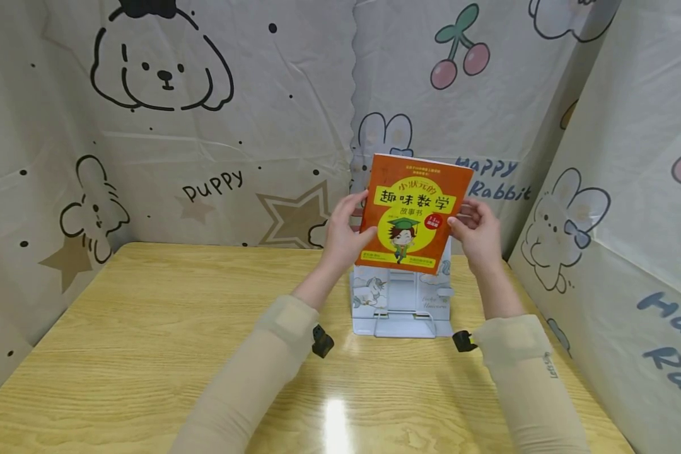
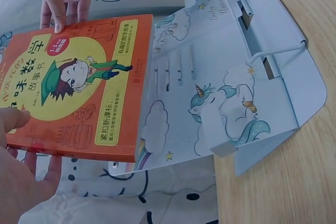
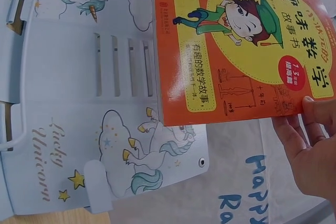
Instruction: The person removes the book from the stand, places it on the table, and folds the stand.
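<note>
Both hands hold an orange book (image 1: 411, 217) up by its two side edges, its cover with a cartoon child in a green cap facing me. The left hand (image 1: 346, 230) grips the left edge, thumb on the cover and fingers behind. At the opposite edge the right hand (image 1: 479, 233) pinches it the same way, as the right wrist view also shows. Behind and below the book stands a white book stand (image 2: 184, 87) printed with unicorns, upright on the table. The book hides the stand's upper part in the head view.
A wire holder (image 1: 405, 325) crosses the stand's front ledge. The stand rests on a wood-grain table (image 1: 204, 353) near its back edge. Printed curtains (image 1: 295, 126) hang behind and at both sides. A small black camera (image 1: 321, 341) sits at the left wrist, another (image 1: 464, 341) at the right.
</note>
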Demonstrator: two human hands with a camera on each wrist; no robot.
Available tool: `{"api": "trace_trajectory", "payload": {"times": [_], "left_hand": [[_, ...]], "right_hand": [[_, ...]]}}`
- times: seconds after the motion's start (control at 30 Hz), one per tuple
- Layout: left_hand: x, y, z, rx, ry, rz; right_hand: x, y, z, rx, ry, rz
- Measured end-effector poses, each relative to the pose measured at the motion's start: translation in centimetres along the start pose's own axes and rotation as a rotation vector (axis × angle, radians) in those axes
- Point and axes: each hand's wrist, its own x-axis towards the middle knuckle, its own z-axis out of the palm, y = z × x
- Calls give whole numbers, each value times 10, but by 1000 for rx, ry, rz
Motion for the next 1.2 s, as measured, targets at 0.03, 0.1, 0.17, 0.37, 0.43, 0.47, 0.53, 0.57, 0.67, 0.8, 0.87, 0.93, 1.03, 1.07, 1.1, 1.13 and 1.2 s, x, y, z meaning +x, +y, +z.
{"api": "trace_trajectory", "payload": {"times": [0.03,0.1,0.17,0.37,0.43,0.47,0.53,0.57,0.67,0.8,0.87,0.93,1.03,1.07,1.1,1.13,1.2], "left_hand": [[0,1,0,6,5,5],[1,3,-2,19,14,16],[1,5,-3,25,16,24],[1,11,-9,15,31,50],[0,14,-11,5,39,54],[0,15,-12,-1,41,56],[-1,18,-15,-6,43,61],[-1,19,-17,-3,45,64],[-3,23,-22,5,49,71],[-5,28,-28,9,52,74],[-6,31,-31,2,53,78],[-7,34,-34,-6,58,80],[-9,38,-39,-19,71,84],[-10,39,-40,-22,74,85],[-11,41,-42,-27,77,87],[-12,42,-43,-31,78,89],[-15,46,-46,-36,74,92]], "right_hand": [[0,-1,0,5,1,-6],[-1,-3,0,12,0,-19],[-2,-6,-1,18,-2,-28],[-5,-13,-3,23,-16,-46],[-7,-16,-3,26,-18,-53],[-8,-18,-3,33,-20,-57],[-11,-21,-3,43,-22,-66],[-12,-23,-3,50,-24,-71],[-17,-27,-3,74,-30,-83],[-24,-34,-4,90,-42,-98],[-28,-37,-4,100,-48,-104],[-32,-40,-5,108,-55,-114],[-38,-44,-5,123,-68,-134],[-40,-45,-5,130,-72,-141],[-42,-46,-4,140,-77,-147],[-44,-47,-4,153,-83,-153],[-47,-48,-4,180,-90,-159]]}}
